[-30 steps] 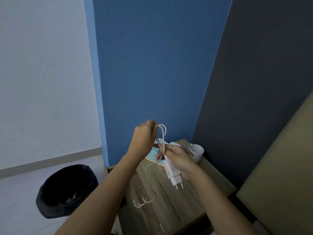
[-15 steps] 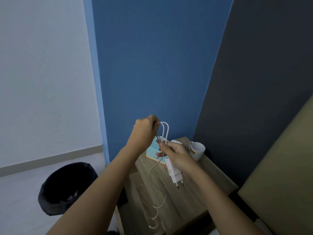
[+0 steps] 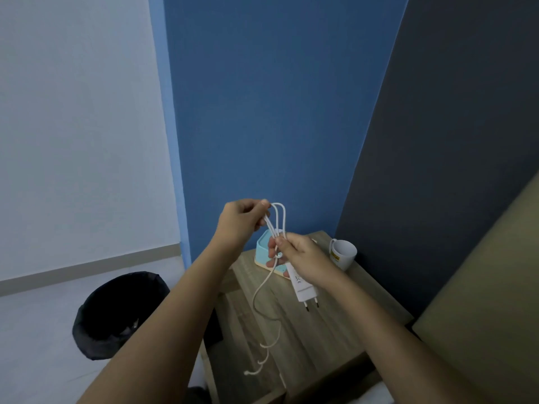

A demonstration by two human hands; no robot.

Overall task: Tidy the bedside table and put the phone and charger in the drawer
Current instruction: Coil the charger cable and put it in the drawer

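The loose end of the thin white cable (image 3: 264,290) hangs down over the wooden bedside table (image 3: 326,339), nearest to the camera. Above it, the right hand (image 3: 303,259) is closed around the white charger plug (image 3: 303,290), whose two pins point down, and it also pinches the folded cable. The left hand (image 3: 240,221) pinches the top of the cable loops. Behind the hands stand a light blue box (image 3: 262,247) and a white mug (image 3: 344,253). A black bin (image 3: 116,313) is on the floor at left.
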